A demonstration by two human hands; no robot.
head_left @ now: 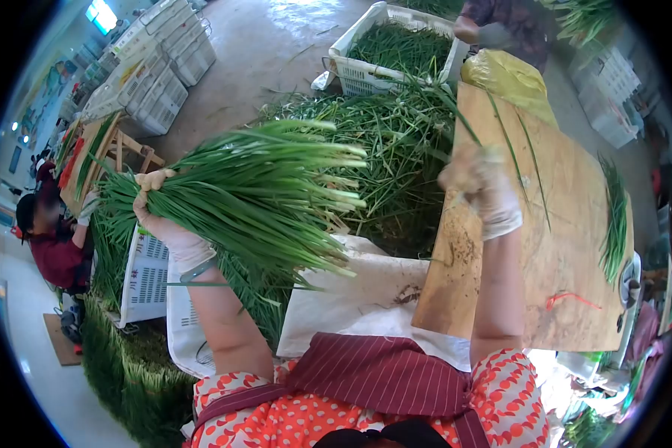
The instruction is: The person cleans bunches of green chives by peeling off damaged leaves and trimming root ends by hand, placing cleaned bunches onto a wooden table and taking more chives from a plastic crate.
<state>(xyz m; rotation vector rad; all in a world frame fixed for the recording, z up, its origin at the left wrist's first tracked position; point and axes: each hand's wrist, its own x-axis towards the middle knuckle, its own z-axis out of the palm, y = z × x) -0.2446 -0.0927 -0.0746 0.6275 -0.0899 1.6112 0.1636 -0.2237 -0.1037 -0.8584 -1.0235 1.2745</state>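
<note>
My left hand [170,228], in a thin pale glove, is wrapped round a thick bunch of garlic chives [265,183]. The pale cut ends point right and the green leaves hang back to the left. Over the left edge of a wooden board [556,254] is my gloved right hand [487,193], its fingers smeared by motion. Whether it holds anything I cannot make out. Below and between my hands lies a heap of loose green leaves and trimmings [381,142]. A few single leaves rest on the board close to the right hand.
A white crate [343,67] of greens stands behind the heap, with a yellow sack [504,75] beside it. A small bundle of chives [614,220] and a red tie [567,300] lie on the board. Co-workers sit left [56,246] and far right [511,22]. Stacked crates [157,75] stand upper left.
</note>
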